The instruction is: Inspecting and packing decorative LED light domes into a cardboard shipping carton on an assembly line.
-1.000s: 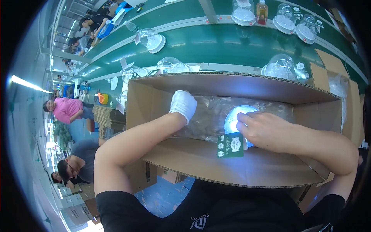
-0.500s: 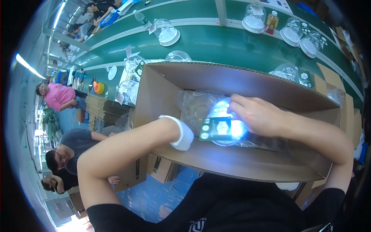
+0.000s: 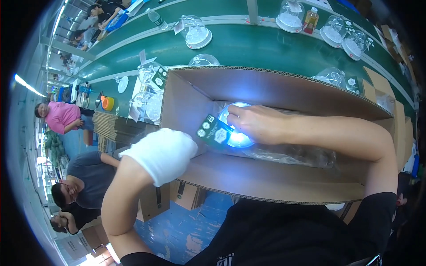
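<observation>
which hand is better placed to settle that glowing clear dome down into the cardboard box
Right, most likely. The bare right hand already rests on the glowing clear plastic dome inside the open brown cardboard box, beside its dark green tag. The white-gloved left hand is at the box's left wall, off the dome.

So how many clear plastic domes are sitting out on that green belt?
6, maybe more hidden: dome upper left, second dome just behind the box, third dome, fourth dome, fifth dome, sixth dome.

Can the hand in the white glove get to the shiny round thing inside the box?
Probably yes. The left hand rests at the open cardboard box edge, close to the glowing dome. Nothing blocks it, though the right hand already covers the dome's top.
</observation>
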Motion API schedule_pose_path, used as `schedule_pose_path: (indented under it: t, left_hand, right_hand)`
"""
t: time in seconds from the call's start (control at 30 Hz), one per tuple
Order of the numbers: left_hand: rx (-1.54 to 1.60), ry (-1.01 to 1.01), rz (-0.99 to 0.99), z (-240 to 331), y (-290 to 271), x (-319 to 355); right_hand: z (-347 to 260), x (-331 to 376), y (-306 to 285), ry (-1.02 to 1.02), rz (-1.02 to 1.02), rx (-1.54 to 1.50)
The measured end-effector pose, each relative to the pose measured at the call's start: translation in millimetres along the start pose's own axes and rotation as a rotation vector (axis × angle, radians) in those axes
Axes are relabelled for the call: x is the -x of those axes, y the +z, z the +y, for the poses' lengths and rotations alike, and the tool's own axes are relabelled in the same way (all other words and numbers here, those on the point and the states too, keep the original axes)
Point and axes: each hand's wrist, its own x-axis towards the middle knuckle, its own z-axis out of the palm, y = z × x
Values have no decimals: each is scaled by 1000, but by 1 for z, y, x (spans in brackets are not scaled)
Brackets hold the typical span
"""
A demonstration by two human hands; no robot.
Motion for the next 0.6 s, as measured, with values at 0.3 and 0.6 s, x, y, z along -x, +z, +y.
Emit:
schedule_pose_path:
  t: [0.3, 0.6]
  left_hand:
    - [50, 48, 526, 13, -5, -28]
    - [318, -70, 484, 17, 32, -95]
  right_hand:
    - [-9, -6, 15, -9, 62, -149]
    - [5, 2, 37, 117, 308, -436]
